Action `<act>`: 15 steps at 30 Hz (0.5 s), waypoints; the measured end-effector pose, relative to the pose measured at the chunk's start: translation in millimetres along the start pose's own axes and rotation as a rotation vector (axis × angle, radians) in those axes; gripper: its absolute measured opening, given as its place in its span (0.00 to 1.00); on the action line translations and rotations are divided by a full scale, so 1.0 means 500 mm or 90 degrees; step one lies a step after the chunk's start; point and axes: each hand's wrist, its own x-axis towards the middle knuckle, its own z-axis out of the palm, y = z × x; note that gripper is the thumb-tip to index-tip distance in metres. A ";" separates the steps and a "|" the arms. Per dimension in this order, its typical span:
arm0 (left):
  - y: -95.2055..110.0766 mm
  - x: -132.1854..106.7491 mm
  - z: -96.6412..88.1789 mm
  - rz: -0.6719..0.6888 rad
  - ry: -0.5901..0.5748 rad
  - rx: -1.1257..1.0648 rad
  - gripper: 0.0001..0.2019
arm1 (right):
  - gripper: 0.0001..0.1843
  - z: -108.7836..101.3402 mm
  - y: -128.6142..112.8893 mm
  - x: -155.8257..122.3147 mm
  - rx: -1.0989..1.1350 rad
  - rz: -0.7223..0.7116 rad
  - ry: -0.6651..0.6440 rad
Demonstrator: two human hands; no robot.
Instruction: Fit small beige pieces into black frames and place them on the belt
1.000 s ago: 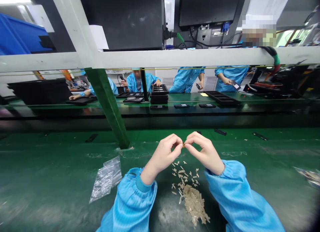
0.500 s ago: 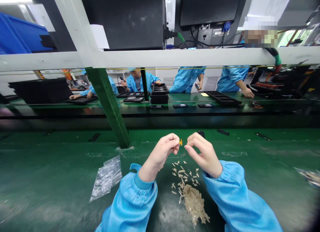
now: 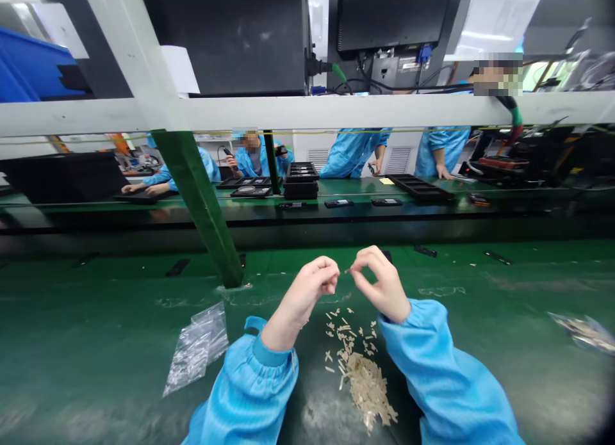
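Note:
Above the green bench, my left hand [image 3: 312,285] is closed with its fingertips pinched together; whatever lies between them is hidden. Facing it across a small gap, my right hand [image 3: 382,282] pinches a tiny brownish piece [image 3: 348,271] between thumb and forefinger, too small to name. Below and between my sleeves lies a heap of small beige strips [image 3: 369,387]. More loose beige bits [image 3: 344,333] are scattered just beyond the heap, under my hands.
A clear plastic bag [image 3: 196,346] lies left of my left sleeve, another bag [image 3: 583,330] at the far right. A green post [image 3: 199,208] rises from the bench ahead. Behind it, co-workers in blue stand or sit around a counter with black trays [image 3: 301,179].
The yellow-orange piece at my left fingertips no longer shows. A tiny brownish piece is now visible at my right fingertips, which have come nearer the left. The view has shifted slightly.

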 end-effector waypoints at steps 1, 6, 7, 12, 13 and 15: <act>0.001 0.000 -0.002 0.011 0.015 0.001 0.08 | 0.06 0.013 0.032 0.004 -0.031 0.063 -0.017; 0.014 -0.006 -0.009 0.042 0.020 0.019 0.09 | 0.11 0.063 0.226 0.012 -0.176 0.308 -0.020; 0.018 -0.008 -0.010 0.043 0.017 0.029 0.10 | 0.14 0.067 0.257 0.012 -0.207 0.362 -0.013; 0.028 -0.015 -0.014 0.044 0.015 0.074 0.11 | 0.18 0.072 0.335 0.020 -0.270 0.531 0.009; 0.029 -0.015 -0.016 0.046 0.015 0.080 0.12 | 0.18 0.070 0.338 0.023 -0.262 0.545 0.012; 0.029 -0.015 -0.021 0.051 0.018 0.089 0.12 | 0.18 0.063 0.338 0.030 -0.228 0.562 0.021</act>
